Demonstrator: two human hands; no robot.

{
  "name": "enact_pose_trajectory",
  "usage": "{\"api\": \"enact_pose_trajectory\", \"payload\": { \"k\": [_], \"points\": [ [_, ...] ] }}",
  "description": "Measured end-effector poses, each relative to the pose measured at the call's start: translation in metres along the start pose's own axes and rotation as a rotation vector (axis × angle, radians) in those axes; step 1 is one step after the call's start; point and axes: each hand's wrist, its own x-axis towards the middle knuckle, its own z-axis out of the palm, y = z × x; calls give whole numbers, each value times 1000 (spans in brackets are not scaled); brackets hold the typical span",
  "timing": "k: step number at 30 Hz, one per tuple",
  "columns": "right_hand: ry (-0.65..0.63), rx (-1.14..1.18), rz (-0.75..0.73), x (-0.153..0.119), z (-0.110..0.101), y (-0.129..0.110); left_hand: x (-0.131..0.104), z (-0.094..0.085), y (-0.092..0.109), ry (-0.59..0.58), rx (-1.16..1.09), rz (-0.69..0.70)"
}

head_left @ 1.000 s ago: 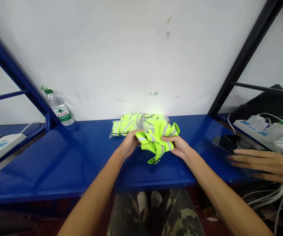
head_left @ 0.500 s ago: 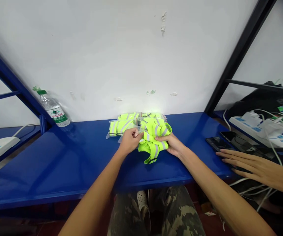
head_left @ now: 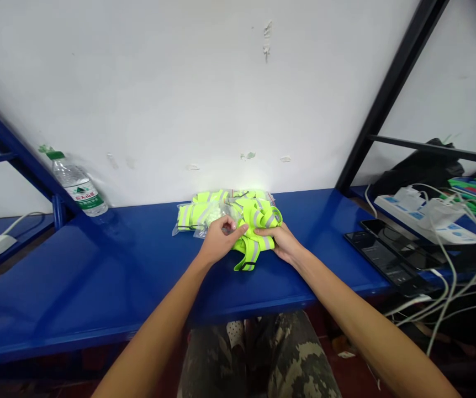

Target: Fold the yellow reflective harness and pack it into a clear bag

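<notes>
A bundle of yellow-green reflective straps [head_left: 258,216] hangs loosely between my hands above the blue table. My right hand [head_left: 283,241] is closed round its right side, thumb on top. My left hand [head_left: 222,236] has its fingers curled at the bundle's left side, thumb against the straps; a clear plastic bag [head_left: 215,211] shows just beyond these fingers. Behind lie bagged reflective straps [head_left: 190,216] by the wall. One strap end with a black slider droops toward the table's front.
The blue table [head_left: 138,276] meets a white wall. A water bottle [head_left: 79,185] leans at the left. Two phones [head_left: 381,257], power strips [head_left: 424,218] and white cables are at the right, beside a black post [head_left: 382,99].
The other person's hand at the right has left the view, uncovering the phones. My left thumb now presses on the straps, and more clear plastic shows beside it. The view has shifted slightly.
</notes>
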Motion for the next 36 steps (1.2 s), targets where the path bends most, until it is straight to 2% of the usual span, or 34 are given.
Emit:
{"api": "enact_pose_trajectory", "payload": {
  "k": [5,8,12,17,25,28,33,36],
  "points": [
    [-70,-9,-12,2,-3,7,3,6,-9,28,154,-1],
    [-74,-31,11,4,-4,10,0,10,-10,101,329,39],
    [-14,-25,-20,5,-4,8,-7,15,-7,146,525,178],
    [90,7,-13,3,-4,2,-8,14,-5,129,466,343],
    [185,93,-23,8,-7,0,-7,13,-7,211,436,273],
    [213,131,-30,10,-11,-1,-7,13,-9,154,419,228],
    [256,219,-40,11,-13,-6,-7,10,-12,44,313,79],
    [235,293,-5,11,-12,-9,-7,9,-10,-6,247,105]
  ]
}}
